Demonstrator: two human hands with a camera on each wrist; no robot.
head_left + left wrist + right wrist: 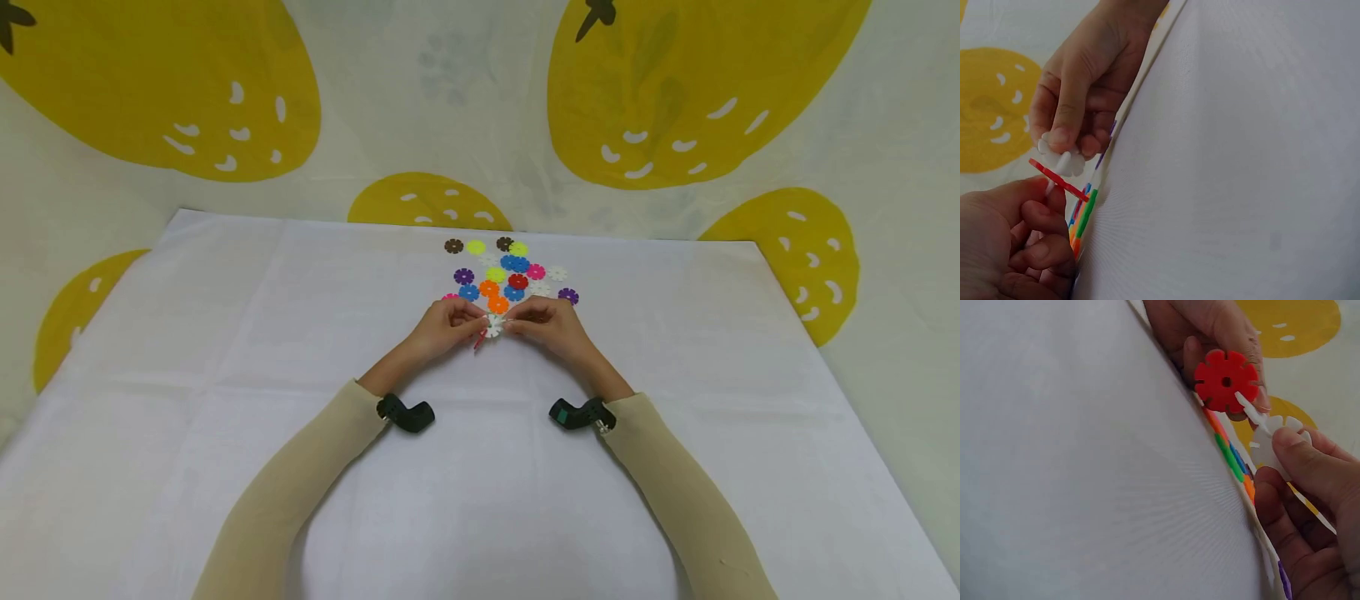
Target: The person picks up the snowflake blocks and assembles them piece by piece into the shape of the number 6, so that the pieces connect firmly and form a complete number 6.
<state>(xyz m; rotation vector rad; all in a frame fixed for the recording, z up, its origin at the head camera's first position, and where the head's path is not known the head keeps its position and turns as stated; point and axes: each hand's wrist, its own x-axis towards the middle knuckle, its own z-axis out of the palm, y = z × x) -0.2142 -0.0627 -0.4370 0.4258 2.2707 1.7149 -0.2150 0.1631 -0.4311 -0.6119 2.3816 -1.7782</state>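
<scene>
My left hand (447, 327) pinches a joined pair of notched plastic discs, one red (1213, 372) and one white (1252, 411) that shows edge-on. Between the thumb and fingers of my right hand (551, 325) is another white notched disc (1263, 447). Its rim touches the edge-on white disc; whether their notches are interlocked, I cannot tell. In the left wrist view the red disc (1055, 175) appears edge-on, close to the left fingertips. Both hands meet above the table, just in front of scattered discs.
Loose notched discs lie behind the hands, among them orange (498, 306), blue (468, 292), purple (568, 296), dark red (518, 282), yellow (476, 247) and brown (453, 246). A white cloth (480, 500) covers the table. Behind its far edge hangs a patterned curtain (480, 117).
</scene>
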